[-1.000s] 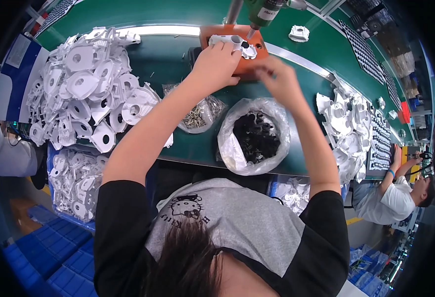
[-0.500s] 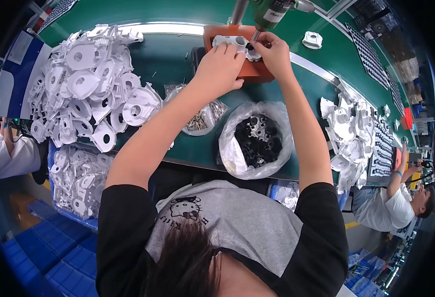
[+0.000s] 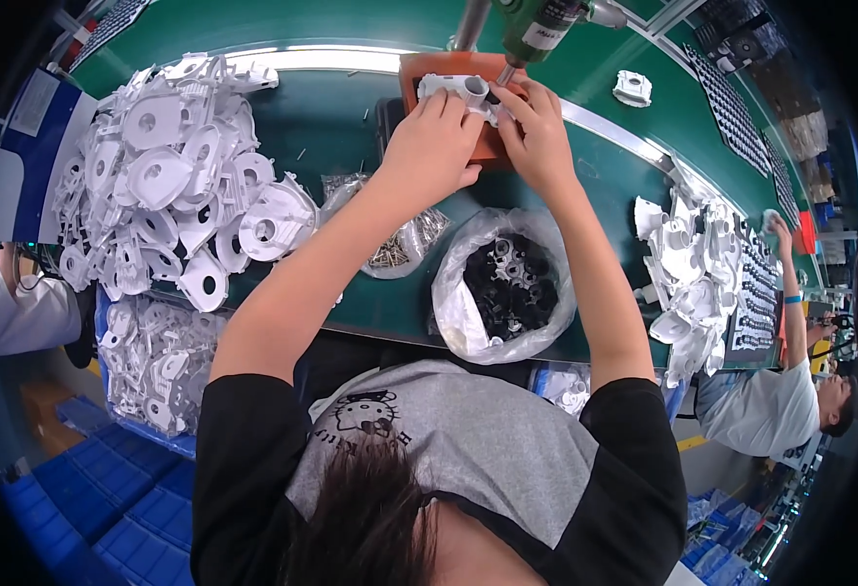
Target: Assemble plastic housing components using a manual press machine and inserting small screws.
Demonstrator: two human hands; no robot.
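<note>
A white plastic housing (image 3: 439, 84) with a round tube opening sits in an orange fixture (image 3: 424, 64) on the green bench. My left hand (image 3: 436, 137) is closed over its left and near side, fingers on top. At the housing's right end, my right hand (image 3: 541, 132) has its thumb and index finger against the part; the exact contact is partly hidden. A small black piece (image 3: 492, 97) shows between the tube and my right fingertips. Above, a green power screwdriver (image 3: 538, 29) points its bit down beside my right fingers.
White plastic parts pile up on the left (image 3: 161, 166) and right (image 3: 688, 264). Nearer me are a bag of screws (image 3: 390, 252) and a clear bag of black pieces (image 3: 512, 288). A lone white part (image 3: 632, 88) lies at far right. Two other people work at the sides.
My right hand has shifted from pinching near the screwdriver bit to the housing's right end, its other fingers raised. My left hand stays put. The person at right has stretched an arm over the bench.
</note>
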